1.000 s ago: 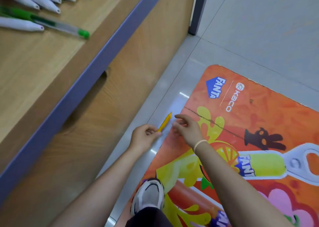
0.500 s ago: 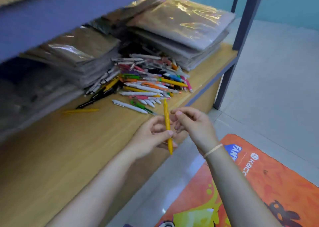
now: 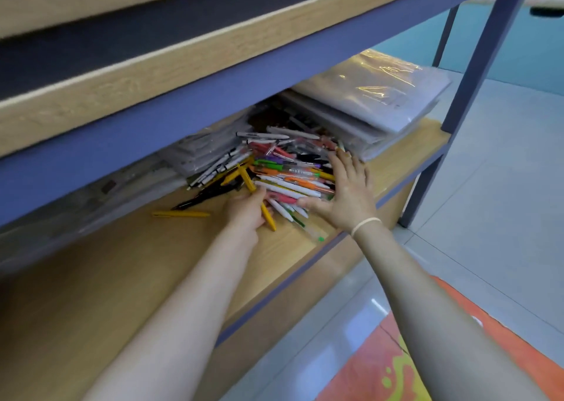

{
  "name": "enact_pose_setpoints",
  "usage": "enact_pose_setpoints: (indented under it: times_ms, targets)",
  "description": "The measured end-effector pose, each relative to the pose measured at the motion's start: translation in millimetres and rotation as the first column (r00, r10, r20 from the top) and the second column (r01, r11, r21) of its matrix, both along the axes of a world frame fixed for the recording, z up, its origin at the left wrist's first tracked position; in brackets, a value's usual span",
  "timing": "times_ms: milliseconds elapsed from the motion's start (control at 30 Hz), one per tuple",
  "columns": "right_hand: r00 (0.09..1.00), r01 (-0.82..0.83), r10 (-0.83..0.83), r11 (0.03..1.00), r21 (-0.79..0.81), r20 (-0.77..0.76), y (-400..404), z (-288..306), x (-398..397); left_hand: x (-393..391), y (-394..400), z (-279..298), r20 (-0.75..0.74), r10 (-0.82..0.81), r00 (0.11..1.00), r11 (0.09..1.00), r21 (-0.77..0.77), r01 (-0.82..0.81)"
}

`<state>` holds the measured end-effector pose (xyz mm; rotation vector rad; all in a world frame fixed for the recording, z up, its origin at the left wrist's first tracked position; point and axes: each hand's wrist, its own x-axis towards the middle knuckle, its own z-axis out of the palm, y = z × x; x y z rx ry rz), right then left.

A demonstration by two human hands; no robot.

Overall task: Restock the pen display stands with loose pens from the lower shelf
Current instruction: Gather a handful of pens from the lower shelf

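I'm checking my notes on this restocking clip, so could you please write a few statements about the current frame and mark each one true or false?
1. The left hand holds a yellow pen. True.
2. The right hand is curled into a fist. False: its fingers are spread flat against the pen pile.
3. A single yellow pen lies apart, left of the pile. True.
4. The pile sits on the floor mat. False: it is on the lower shelf.
5. Plastic-wrapped packs are stacked behind the pile. True.
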<state>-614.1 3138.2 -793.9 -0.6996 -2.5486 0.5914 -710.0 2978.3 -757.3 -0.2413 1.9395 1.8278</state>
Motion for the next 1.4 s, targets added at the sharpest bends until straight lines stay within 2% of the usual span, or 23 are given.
enact_pose_setpoints:
  times_ms: [133,333,500,600,733,867,1033,1200,1400]
  targets:
    - [0.999,-0.011,0.009,0.999,0.04,0.049,1.7,-4.7,-2.5,-4.3,29.1,-8.8,-0.041,0.061,0.997,0.997,-0.038,-0.062]
    - [0.999,-0.031,0.029,0.998,0.06,0.046,-0.9,-9.4,-3.3,10.1,41.4,-6.7,-0.069,0.109,0.992,0.987,-0.109,-0.116]
    - [0.996,-0.055,0.05,0.996,0.068,0.075,-1.6,-12.1,-2.8,15.9,58.3,-3.3,-0.006,0.101,0.995,0.994,0.04,-0.101]
    - [0.997,-0.056,0.052,0.997,0.061,0.059,0.3,-13.2,-3.0,18.4,68.5,-0.1,-0.006,0.056,0.998,0.998,0.005,-0.056]
    - [0.999,-0.036,0.035,0.998,0.049,0.022,-0.3,-13.2,-3.7,20.3,70.9,5.7,0.034,-0.028,0.999,0.997,0.077,0.026]
    - [0.999,-0.047,0.047,0.999,0.023,0.004,0.4,-13.5,-2.4,15.6,64.8,3.1,0.014,-0.044,0.999,0.997,0.067,0.043]
    - [0.997,-0.067,0.068,0.998,0.012,-0.033,1.3,-11.9,-1.8,11.0,58.5,-6.1,0.004,-0.039,0.999,0.975,0.217,0.037]
    - [0.991,-0.112,0.108,0.992,-0.05,-0.075,1.6,-10.1,0.9,3.9,60.5,-10.5,0.007,-0.067,0.998,0.951,0.302,0.062]
    - [0.989,-0.144,0.141,0.988,-0.047,-0.05,4.1,-9.8,1.2,-3.2,62.0,-8.0,0.089,-0.112,0.99,0.947,0.31,0.079]
